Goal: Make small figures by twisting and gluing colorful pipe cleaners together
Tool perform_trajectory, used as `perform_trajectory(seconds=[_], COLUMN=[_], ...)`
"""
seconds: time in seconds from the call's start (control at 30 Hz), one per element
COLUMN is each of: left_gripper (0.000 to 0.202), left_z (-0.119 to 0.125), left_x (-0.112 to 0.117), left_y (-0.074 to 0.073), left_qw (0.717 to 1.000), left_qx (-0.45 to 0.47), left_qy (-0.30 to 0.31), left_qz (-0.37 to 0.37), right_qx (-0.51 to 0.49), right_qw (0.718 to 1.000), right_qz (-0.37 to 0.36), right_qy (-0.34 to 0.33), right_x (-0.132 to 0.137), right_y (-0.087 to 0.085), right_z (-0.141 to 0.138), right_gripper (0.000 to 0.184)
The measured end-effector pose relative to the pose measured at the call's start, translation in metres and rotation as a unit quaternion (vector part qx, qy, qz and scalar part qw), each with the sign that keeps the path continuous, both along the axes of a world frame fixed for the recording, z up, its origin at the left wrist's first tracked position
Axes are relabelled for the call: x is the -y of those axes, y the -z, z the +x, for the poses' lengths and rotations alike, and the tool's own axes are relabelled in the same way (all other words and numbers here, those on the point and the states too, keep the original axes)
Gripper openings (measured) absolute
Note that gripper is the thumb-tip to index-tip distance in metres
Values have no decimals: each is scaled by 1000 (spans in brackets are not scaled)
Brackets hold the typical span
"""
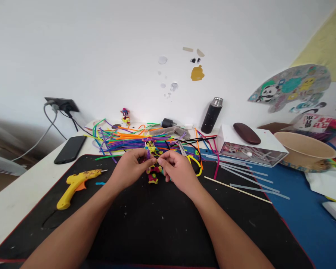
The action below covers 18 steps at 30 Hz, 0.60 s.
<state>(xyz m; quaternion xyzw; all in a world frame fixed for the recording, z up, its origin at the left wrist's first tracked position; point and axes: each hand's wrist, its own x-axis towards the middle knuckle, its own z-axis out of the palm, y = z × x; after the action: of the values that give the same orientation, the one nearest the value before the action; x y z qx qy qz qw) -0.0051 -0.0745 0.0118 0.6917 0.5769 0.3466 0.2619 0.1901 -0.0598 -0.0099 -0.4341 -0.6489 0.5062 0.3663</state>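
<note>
My left hand (133,166) and my right hand (177,170) meet over the far part of the black mat (156,231), fingertips pinched close together. Whatever lies between the fingertips is too small to make out; a bit of purple shows beside the left fingers. A colourful figurine of fuzzy craft stems (150,142) is right at my hands, partly hidden by them. Its head shows above the fingers and its red and yellow lower part below. Scissors with yellow handles (195,164) lie just beyond my right hand.
A yellow glue gun (75,186) and a phone (70,149) lie left. Bundled craft stems (128,142) and a second figurine (125,116) are behind. To the right are glue sticks (252,177), a wooden stick (238,189), a black flask (212,116), a white box (257,138) and a bowl (305,149).
</note>
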Motion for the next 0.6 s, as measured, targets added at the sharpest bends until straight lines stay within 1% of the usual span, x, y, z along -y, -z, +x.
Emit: perform_trajectory(seconds=[0.13, 0.23, 0.3, 0.43, 0.5, 0.6], left_gripper=[38, 41, 40, 37, 36, 35], left_z=[0, 0, 0, -1, -1, -1], left_x=[0, 0, 0, 1, 1, 3], left_y=[-1, -3, -4, -5, -4, -5], left_qw=[1000, 995, 987, 957, 939, 916], left_qx=[27, 90, 145, 267, 318, 368], left_qy=[-1, 10, 21, 48, 59, 60], left_qz=[-15, -38, -60, -103, -116, -147], right_qx=[0, 0, -6, -26, -15, 24], right_qw=[1000, 1000, 1000, 999, 998, 992], right_qz=[7, 11, 10, 19, 52, 126], right_qy=[-5, -10, -16, -30, -27, -14], right_x=[-2, -2, 0, 4, 8, 12], right_y=[3, 4, 2, -3, -5, -7], right_z=[0, 0, 0, -2, -2, -2], right_gripper=[13, 16, 16, 18, 22, 26])
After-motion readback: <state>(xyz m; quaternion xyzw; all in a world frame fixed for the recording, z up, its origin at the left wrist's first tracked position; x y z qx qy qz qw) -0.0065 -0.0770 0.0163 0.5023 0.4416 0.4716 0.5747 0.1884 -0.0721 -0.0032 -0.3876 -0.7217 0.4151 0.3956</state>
